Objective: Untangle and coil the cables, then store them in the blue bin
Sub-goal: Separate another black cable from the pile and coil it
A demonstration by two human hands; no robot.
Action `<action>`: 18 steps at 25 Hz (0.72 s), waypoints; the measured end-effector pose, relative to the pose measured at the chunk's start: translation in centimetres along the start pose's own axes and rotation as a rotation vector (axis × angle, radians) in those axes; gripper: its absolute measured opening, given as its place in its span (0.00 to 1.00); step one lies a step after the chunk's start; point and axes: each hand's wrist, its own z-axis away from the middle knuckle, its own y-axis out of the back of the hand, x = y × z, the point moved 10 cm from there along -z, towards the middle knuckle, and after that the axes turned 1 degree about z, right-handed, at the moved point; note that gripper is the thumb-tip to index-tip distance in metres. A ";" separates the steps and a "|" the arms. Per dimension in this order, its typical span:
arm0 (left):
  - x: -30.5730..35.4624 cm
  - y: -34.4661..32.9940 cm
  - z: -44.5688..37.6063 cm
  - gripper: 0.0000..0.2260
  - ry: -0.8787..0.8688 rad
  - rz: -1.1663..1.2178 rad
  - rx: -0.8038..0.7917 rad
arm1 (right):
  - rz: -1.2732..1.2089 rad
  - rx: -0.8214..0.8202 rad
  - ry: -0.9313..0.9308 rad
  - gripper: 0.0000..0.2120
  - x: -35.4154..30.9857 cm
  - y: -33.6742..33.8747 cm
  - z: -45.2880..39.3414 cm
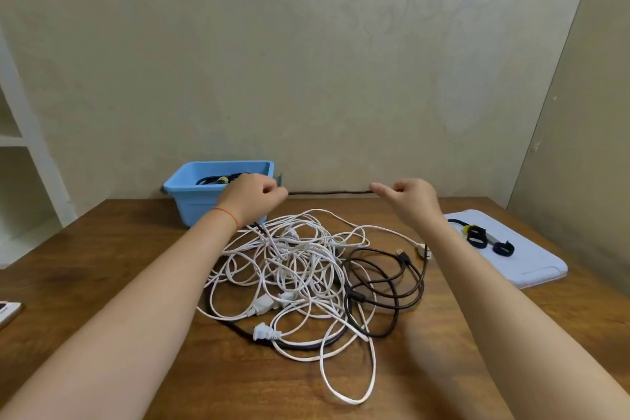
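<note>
A: What lies furthest out past the left hand (254,194)?

B: At the table's left edge, well apart from that hand, the corner of a pale flat device (8,310), cut off by the frame. Behind it stands a white shelf unit (20,147).

A: And the bin?

B: The blue rectangular plastic bin (194,193) sits just behind and beneath the left hand, against the wall. A coiled black cable with a yellow tie (218,180) lies inside it, partly hidden by the knuckles.

A: How is the left hand set?

B: Its fingers are curled into a fist around one end of a dark brown cable (329,193), with a thin red string bracelet (226,212) on the wrist.

A: Where does that cable go?

B: It runs taut and level from the left hand to the right hand (410,201), held above the wooden table (102,266). The right hand pinches it between thumb and forefinger, the other fingers bent.

A: Below the hands?

B: A loose tangle of white flat cables with white plugs (289,269) spreads between the forearms, touching a looped black round cable (378,283) nearer the right forearm.

A: Beyond the right hand?

B: A white rectangular mat (531,269), carrying black hook-and-loop straps (487,239), one with a yellow bit; I cannot tell more.
</note>
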 end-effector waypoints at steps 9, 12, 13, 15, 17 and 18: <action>9.0 -3.2 0.3 0.09 -0.201 -0.062 -0.067 | 0.215 -0.149 0.526 0.27 -9.4 -6.9 3.5; 8.2 -3.8 0.2 0.13 -0.165 0.035 -0.079 | 0.106 -0.078 0.416 0.11 -9.1 -6.9 3.7; 7.1 -3.9 0.3 0.15 -0.145 0.056 -0.092 | 0.256 -0.003 0.364 0.09 -8.2 -6.1 3.5; 4.6 -3.9 0.6 0.17 -0.097 0.087 -0.103 | 0.536 0.127 0.310 0.13 -6.5 -4.3 2.9; 2.2 -3.1 0.5 0.16 -0.046 0.101 -0.080 | 0.643 0.197 0.249 0.24 -4.2 -2.7 1.9; 1.0 -2.6 0.4 0.15 -0.016 0.101 -0.056 | 0.662 0.220 0.193 0.27 -2.7 -1.8 1.4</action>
